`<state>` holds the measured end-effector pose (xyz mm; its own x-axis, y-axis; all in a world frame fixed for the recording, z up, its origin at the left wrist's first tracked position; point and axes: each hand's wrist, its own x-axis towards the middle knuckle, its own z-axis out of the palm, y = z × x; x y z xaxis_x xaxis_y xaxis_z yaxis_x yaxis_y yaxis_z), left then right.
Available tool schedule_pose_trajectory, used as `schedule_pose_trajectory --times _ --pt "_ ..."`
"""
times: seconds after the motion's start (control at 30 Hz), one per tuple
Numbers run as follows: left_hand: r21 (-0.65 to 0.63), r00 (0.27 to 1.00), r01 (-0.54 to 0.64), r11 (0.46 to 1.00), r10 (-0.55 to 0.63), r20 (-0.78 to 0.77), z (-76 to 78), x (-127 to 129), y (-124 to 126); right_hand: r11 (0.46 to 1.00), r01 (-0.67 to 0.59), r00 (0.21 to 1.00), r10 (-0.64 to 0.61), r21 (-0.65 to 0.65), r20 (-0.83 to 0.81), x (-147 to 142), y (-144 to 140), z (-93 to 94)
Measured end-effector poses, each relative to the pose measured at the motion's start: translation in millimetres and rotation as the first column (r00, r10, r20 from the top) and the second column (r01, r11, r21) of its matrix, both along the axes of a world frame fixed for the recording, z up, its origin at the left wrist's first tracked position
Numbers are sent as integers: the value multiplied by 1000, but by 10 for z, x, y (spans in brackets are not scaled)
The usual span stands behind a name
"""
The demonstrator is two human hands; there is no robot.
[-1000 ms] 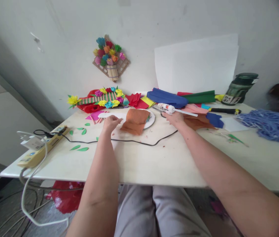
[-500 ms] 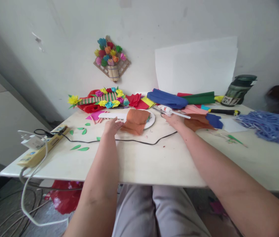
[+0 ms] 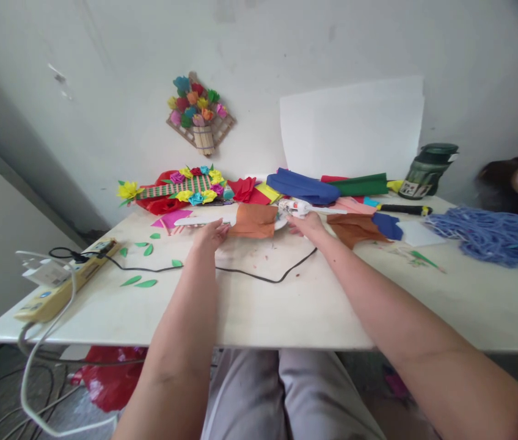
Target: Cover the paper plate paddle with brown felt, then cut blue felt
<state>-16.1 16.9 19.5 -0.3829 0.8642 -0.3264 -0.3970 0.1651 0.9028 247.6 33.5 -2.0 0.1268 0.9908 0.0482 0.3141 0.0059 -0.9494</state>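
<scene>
A flat white cutout (image 3: 204, 220) with a long neck and a rounded end lies across the middle of the table. A piece of brown crepe paper (image 3: 254, 221) covers much of its wider part. My left hand (image 3: 213, 232) is closed on the neck, just left of the brown paper. My right hand (image 3: 305, 226) grips the rounded end at its right edge, with thumb and fingers partly hidden. Directly behind my right hand lies a white hot glue gun (image 3: 299, 208), its nozzle end hard to make out.
Crepe paper rolls (image 3: 305, 186) and a flower-covered woven piece (image 3: 176, 188) line the back. Green paper leaves (image 3: 146, 283) and a power strip (image 3: 69, 284) are left, with a black cord (image 3: 259, 278) crossing in front. A bottle (image 3: 428, 171) and blue strings (image 3: 497, 235) are right.
My right hand has moved slightly left, from beside the glue gun to the cutout's rounded edge. The cutout and brown paper have tilted and look flatter. The whole view has shifted a little.
</scene>
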Motion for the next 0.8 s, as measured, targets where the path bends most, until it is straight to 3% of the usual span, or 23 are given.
schedule_pose_trajectory --times 0.2,0.33,0.53,0.8 --pt "-45 975 35 998 -24 222 16 125 12 1000 16 996 -16 8 -85 -9 -29 26" --pt "-60 976 57 997 -43 211 27 207 19 993 106 985 -96 59 -146 -37 -46 40" --pt "-16 967 73 997 -67 248 8 240 51 989 135 971 -119 62 -206 -54 -60 55" --pt "62 968 28 998 -43 247 106 322 -53 981 78 952 -19 179 -306 -171 -167 135"
